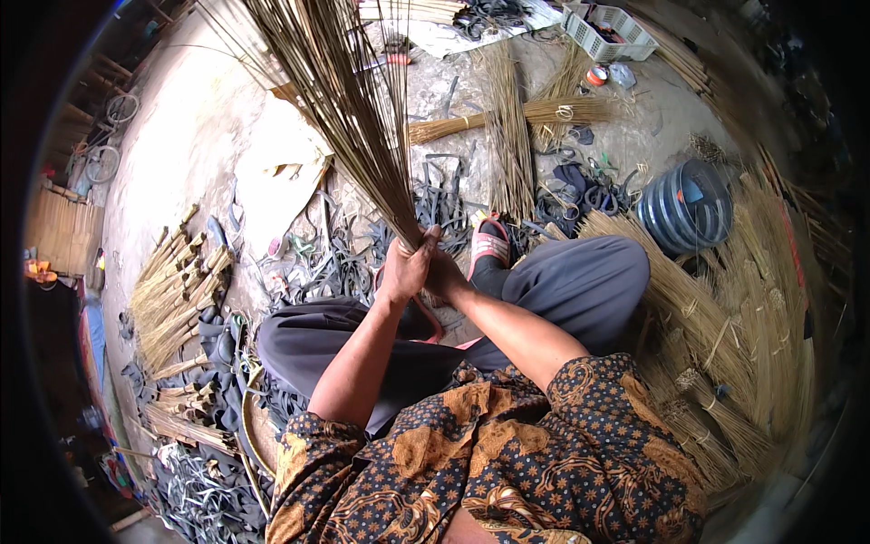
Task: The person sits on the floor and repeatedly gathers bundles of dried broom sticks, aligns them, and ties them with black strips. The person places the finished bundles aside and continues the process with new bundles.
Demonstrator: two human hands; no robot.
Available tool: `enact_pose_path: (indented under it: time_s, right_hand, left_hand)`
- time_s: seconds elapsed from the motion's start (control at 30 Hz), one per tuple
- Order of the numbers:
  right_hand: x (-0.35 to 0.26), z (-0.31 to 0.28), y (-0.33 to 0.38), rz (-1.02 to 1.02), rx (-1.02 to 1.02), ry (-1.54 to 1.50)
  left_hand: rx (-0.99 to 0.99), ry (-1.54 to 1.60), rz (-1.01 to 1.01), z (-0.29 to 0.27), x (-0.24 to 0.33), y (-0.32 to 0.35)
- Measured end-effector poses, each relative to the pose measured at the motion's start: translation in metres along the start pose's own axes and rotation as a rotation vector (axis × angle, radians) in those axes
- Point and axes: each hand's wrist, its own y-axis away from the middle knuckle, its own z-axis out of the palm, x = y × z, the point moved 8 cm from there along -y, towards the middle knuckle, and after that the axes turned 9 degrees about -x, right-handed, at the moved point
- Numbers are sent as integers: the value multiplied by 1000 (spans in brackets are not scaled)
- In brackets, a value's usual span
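A bundle of long thin brown sticks, like a stick broom [349, 109], rises from my hands and fans out toward the upper left. My left hand [408, 268] is wrapped round its narrow lower end. Close against it on the right, my right hand [444, 275] is closed at the same end, its fingers partly hidden. Both hands are in front of my bent knees, above the floor. Dark rubber-like strips [317, 263] lie scattered under and beyond the bundle.
Tied stick bundles lie at left [181, 290] and in a large pile at right [734, 326]. Farther off, more bundles [512, 136] cross on the floor. A blue ribbed plastic container [684, 207] stands at right, a pale crate [609, 34] at the back. Black strips [204, 485] heap up lower left.
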Motion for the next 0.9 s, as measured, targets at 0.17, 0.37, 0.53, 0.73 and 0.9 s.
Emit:
enact_pose_path:
  time_s: [0.17,0.37,0.53,0.73,0.9]
  right_hand:
    - [10,15,-3,68,-156,115]
    - [12,-22,-6,198,4,-249]
    - [-15,-106,-57,236,135,-635]
    - [-94,-160,-91,112,89,-939]
    - [-104,-135,-71,262,-50,-1378]
  left_hand:
    - [-8,-14,-4,-4,11,0]
    - [-95,-246,85,-22,0,1]
    - [-167,-362,-64,-25,-30,20]
    - [-12,-326,-191,3,-10,11]
    - [-510,-133,-290,28,27,5]
